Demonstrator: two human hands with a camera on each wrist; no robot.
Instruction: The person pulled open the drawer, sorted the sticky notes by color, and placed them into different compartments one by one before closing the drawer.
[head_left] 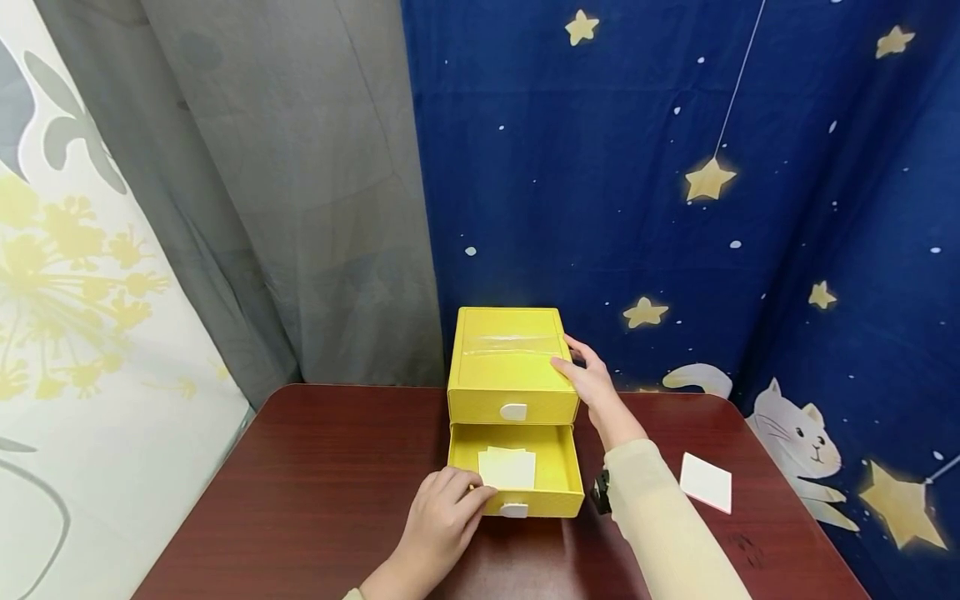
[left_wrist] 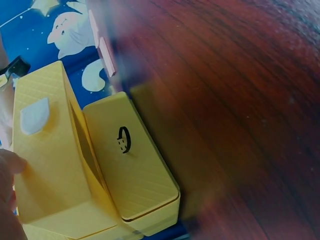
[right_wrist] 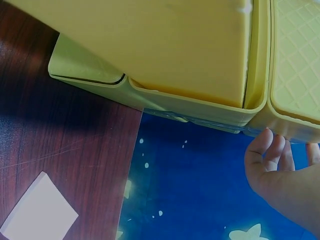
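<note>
Yellow box [head_left: 513, 375] stands at the far middle of the table [head_left: 322, 475]; its open drawer [head_left: 551, 503] projects toward the near side, paper slips [head_left: 507, 471] lying loose inside against the front wall. Left hand [head_left: 442, 517] grasps the drawer's front rim near its left corner, thumb on the front face. Right hand [head_left: 596, 387] is spread against the box's right side, thumb on the top edge, bracing rather than clenched. Main risk, by judgement: the left hand's hold is off-centre, so a pull or push there could skew the drawer and jam it in its slot. Second: a harder pull could bring the drawer out altogether or tip the box forward, as the drawer overhangs the table above a closed bottom drawer [left_wrist: 150, 170]; the right hand's side contact may resist this poorly. Third: pushing the drawer home with fingers over the rim could pinch them under the upper drawer [head_left: 476, 407]. A sudden jolt might scatter the slips. White pad [head_left: 706, 483] lies apart, right; low risk.
</note>
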